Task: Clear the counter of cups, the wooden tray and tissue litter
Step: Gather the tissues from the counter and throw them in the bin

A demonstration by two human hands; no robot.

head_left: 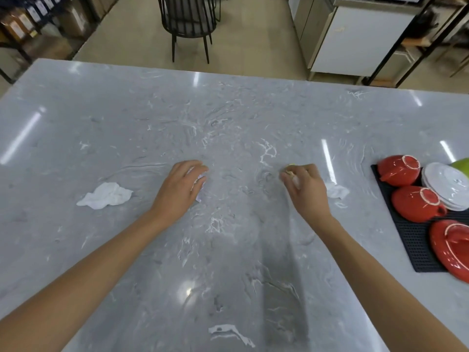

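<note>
On the grey marble counter [228,118], my left hand [181,186] is closed over a crumpled white tissue [200,182] that shows between its fingers. My right hand [303,185] pinches a small yellowish scrap [290,171] at its fingertips. A larger crumpled tissue [105,196] lies to the left of my left hand. Another small tissue [336,191] lies just right of my right hand. Three red cups [398,170] [416,204] [449,247] rest upside down on a black mat [411,240] at the right edge.
A stack of white saucers [446,185] sits on the mat beside the cups, with a green object [463,165] behind it. Beyond the counter's far edge stand a black chair [189,19] and a white cabinet [355,39].
</note>
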